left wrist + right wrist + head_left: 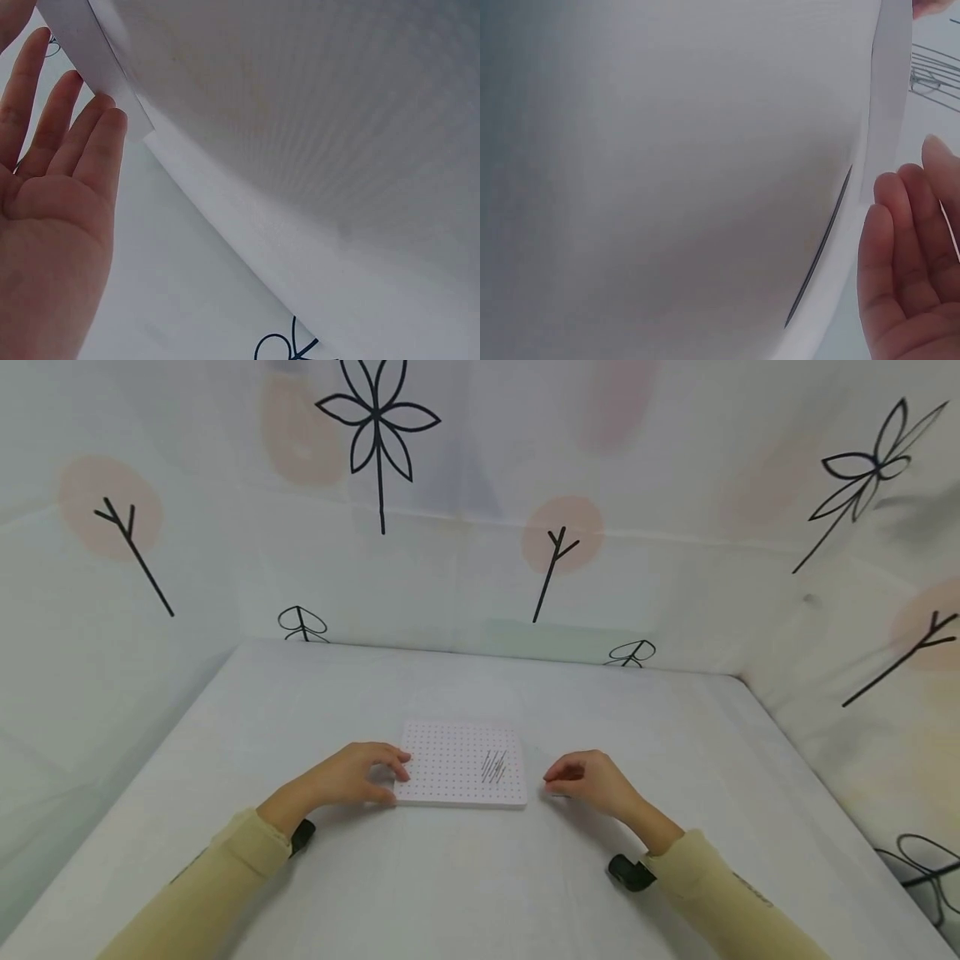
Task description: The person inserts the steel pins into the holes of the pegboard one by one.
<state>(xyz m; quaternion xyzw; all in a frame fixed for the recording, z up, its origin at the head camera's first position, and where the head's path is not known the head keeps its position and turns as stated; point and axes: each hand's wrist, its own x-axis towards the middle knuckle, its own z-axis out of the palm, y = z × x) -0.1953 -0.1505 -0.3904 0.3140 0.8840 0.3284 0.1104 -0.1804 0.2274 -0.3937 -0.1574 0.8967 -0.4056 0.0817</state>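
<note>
A white perforated board (438, 764) lies flat on the table, with several thin dark metal pins (493, 767) standing slanted in its right part. My left hand (356, 774) rests at the board's left edge, thumb by the near corner and the other fingertips along the side. In the left wrist view its fingers (97, 146) look nearly straight against the edge. To the right of the board, my right hand (595, 783) hovers low with fingertips close together and nothing visible between them. A loose pin (819, 247), pointed at both ends, lies on the table beneath that hand.
The table (450, 885) is covered in white cloth. White fabric (465, 568) printed with line-drawn flowers and twigs hangs at the back and both sides. A dark wrist camera (631, 872) sits under the right sleeve, another (303, 836) by the left.
</note>
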